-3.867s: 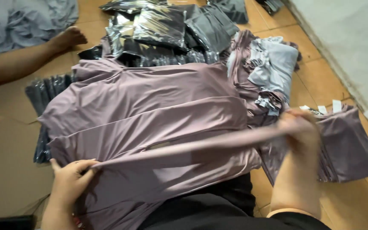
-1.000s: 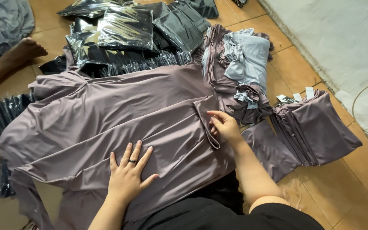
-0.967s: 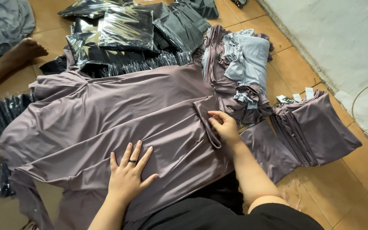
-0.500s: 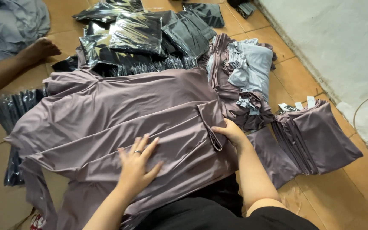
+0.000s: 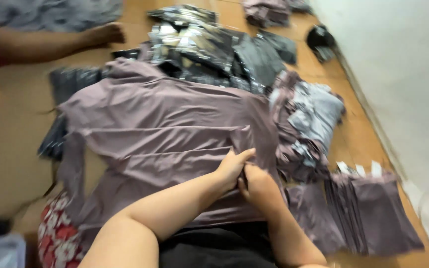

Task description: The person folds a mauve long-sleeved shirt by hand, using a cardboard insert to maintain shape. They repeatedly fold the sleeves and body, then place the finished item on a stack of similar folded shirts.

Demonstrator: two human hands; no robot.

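A mauve garment (image 5: 160, 134) lies spread flat on the floor in front of me. My left hand (image 5: 233, 166) and my right hand (image 5: 258, 184) meet at its right side, near a narrow strap of the same fabric. Both pinch the cloth there, fingers closed on it. The picture is blurred, so the exact hold is hard to make out.
A stack of folded mauve garments (image 5: 368, 213) lies at the right. A heap of mixed garments (image 5: 306, 124) sits beside the spread one, with shiny dark plastic bags (image 5: 209, 47) behind. Another person's hand (image 5: 106, 34) rests at the top left. A white wall (image 5: 398, 74) runs along the right.
My left hand has slid right across the garment to join my right hand at the strap. The camera view has shifted and blurred.
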